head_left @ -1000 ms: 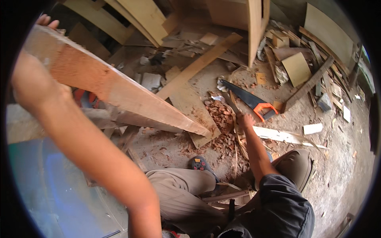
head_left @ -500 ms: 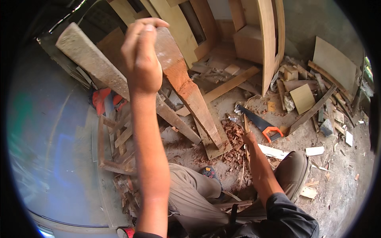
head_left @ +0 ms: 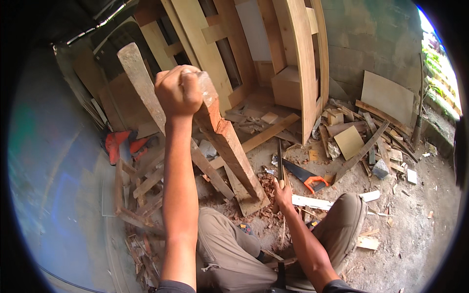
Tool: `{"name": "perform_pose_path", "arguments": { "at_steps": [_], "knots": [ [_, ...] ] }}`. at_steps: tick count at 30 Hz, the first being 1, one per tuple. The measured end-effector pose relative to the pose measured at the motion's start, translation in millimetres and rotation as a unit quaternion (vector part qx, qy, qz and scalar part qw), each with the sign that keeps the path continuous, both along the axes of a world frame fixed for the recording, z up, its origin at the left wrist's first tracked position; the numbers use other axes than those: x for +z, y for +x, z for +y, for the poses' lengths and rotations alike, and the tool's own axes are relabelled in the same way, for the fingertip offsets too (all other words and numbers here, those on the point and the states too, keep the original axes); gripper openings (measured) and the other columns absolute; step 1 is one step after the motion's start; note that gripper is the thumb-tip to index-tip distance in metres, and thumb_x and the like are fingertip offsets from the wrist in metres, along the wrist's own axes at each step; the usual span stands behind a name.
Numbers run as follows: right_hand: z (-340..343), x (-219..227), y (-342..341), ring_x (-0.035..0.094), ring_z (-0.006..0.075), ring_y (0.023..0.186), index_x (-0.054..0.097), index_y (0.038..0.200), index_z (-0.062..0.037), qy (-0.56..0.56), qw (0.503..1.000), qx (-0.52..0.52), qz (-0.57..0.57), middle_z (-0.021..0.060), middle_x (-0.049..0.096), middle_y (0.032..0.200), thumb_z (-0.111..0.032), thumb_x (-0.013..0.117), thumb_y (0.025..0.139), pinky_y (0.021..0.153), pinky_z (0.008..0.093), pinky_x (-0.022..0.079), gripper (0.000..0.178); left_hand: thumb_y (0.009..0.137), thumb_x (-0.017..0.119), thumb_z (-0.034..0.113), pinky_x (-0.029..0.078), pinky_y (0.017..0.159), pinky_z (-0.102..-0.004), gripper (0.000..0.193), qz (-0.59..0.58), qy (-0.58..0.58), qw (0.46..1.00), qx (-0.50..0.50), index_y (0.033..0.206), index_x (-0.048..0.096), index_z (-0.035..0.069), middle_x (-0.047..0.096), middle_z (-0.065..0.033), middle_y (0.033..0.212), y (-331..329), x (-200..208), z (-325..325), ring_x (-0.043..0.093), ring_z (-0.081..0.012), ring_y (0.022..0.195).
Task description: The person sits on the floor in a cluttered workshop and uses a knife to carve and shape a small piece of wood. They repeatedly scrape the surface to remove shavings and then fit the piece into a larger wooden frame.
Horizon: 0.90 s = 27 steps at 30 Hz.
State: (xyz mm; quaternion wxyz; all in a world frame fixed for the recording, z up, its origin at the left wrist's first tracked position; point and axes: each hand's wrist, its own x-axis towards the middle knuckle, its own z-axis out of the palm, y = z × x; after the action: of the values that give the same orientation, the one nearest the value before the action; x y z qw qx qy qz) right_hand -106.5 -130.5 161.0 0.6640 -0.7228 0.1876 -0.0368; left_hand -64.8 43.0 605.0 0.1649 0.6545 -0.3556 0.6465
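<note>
My left hand (head_left: 179,92) is closed over the top end of a thick wooden post (head_left: 234,153). The post leans up toward the left, with a fresh reddish cut and a notch partway along it. Its lower end rests on a flat board (head_left: 251,207) on the ground. To the right of the post, my right hand (head_left: 283,195) is wrapped round the handle of a long-bladed knife (head_left: 280,163). The blade points upward, seen nearly edge-on, apart from the post. Reddish wood chips (head_left: 267,188) lie around the post's foot.
A handsaw (head_left: 305,177) with an orange handle lies just right of the knife. Another long timber (head_left: 141,80) leans behind my left arm. A wooden frame (head_left: 300,68) stands at the back, scrap wood (head_left: 361,139) is piled right, and a blue-grey sheet (head_left: 63,195) stands left.
The view has shifted, showing more of the back wall. The post has turned, so another face and its notch show. My right hand has lifted the blade, which now points more upright.
</note>
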Motion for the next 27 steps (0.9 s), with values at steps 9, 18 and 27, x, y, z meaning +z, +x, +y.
{"name": "perform_pose_path", "arguments": {
  "at_steps": [9, 18, 27],
  "knots": [
    [11.7, 92.3, -20.1, 0.047, 0.0125, 0.066, 0.062, 0.095, 0.0007, 0.039, 0.985, 0.011, -0.166, 0.0041, 0.052, 0.068, -0.045, 0.055, 0.103, 0.06, 0.0337, 0.042, 0.047, 0.093, 0.038, 0.025, 0.049, 0.07, -0.0418, 0.04, -0.024, -0.067, 0.993, 0.099, 0.075, 0.07, 0.007, 0.071, -0.0126, 0.075, 27.0, -38.9, 45.8, 0.064, -0.037, 0.07],
    [51.4, 136.3, -72.5, 0.041, 0.0066, 0.051, 0.051, 0.122, -0.0035, 0.15, 0.935, 0.077, -0.31, -0.0034, 0.043, 0.066, -0.037, 0.041, 0.109, 0.046, 0.024, 0.038, 0.037, 0.088, 0.043, 0.016, 0.045, 0.062, -0.0406, 0.025, 0.184, -0.1, 0.976, 0.064, 0.078, 0.058, -0.002, 0.059, -0.0182, 0.07, 9.9, -110.6, 30.3, 0.059, -0.0331, 0.065],
    [74.7, 178.7, -98.9, 0.05, 0.0072, 0.054, 0.053, 0.12, 0.0034, -0.017, 0.959, 0.102, -0.265, 0.0008, 0.052, 0.06, -0.03, 0.05, 0.107, 0.048, 0.0262, 0.039, 0.036, 0.088, 0.049, 0.013, 0.044, 0.074, -0.045, 0.017, 0.232, -0.126, 0.964, 0.038, 0.077, 0.057, 0.002, 0.06, -0.013, 0.077, -62.5, -131.6, 2.2, 0.057, -0.0353, 0.074]
  ]
}}
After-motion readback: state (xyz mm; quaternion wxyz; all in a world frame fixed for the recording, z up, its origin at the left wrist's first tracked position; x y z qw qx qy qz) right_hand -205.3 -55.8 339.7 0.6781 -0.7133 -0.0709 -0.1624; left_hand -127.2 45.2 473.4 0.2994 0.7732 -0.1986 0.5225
